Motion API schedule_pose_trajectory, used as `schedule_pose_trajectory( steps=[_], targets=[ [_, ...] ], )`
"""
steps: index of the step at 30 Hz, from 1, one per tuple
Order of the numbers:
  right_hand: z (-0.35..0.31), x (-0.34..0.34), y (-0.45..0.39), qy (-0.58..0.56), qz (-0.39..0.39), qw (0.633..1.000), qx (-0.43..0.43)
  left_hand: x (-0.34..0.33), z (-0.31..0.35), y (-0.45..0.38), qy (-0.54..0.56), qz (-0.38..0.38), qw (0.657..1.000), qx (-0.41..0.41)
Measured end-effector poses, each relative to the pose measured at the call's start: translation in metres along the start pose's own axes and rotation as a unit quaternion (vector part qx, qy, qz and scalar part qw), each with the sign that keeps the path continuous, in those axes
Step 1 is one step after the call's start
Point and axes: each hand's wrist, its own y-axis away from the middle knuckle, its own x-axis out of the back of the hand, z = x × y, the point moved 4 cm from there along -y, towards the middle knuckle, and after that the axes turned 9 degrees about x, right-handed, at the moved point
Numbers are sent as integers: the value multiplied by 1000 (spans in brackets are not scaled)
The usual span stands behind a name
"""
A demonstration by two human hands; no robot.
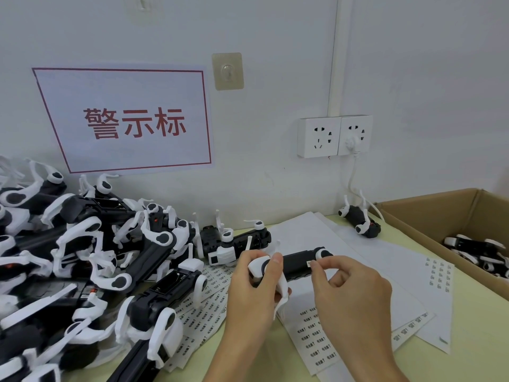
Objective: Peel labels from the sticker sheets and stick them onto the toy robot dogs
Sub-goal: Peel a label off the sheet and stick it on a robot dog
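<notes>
My left hand (252, 288) grips a black-and-white toy robot dog (296, 261) by its white end, holding it above the table. My right hand (349, 293) pinches a small white label (312, 263) against the dog's black body. Sticker sheets (316, 337) with rows of printed labels lie under both hands, and more sheets (212, 282) spread toward the left. A large pile of robot dogs (91, 260) fills the left side of the table.
A cardboard box (429, 213) at the right holds several dogs (479, 252). One dog (360, 220) lies on its back by the wall. White backing sheets (385, 260) cover the table's middle. Wall sockets (334, 136) with a plugged cable sit behind.
</notes>
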Motion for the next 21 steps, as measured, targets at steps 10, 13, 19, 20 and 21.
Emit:
schedule_pose_trajectory(
  steps=[10, 13, 19, 20, 21],
  targets=[
    [-2, 1, 1, 20, 9, 1000, 0, -1, -2, 0, -10, 15, 1000, -5],
    [-3, 1, 1, 33, 16, 999, -2, -2, -2, 0, -16, 19, 1000, -10],
    [-5, 2, 1, 55, 17, 998, -10, -3, -1, 1, -19, 22, 999, -21],
    [-5, 2, 1, 60, 17, 998, -11, -3, -1, 1, -18, 22, 999, -22],
    [-5, 3, 1, 67, 18, 998, -11, -3, 0, 1, -18, 22, 999, -22]
  ],
)
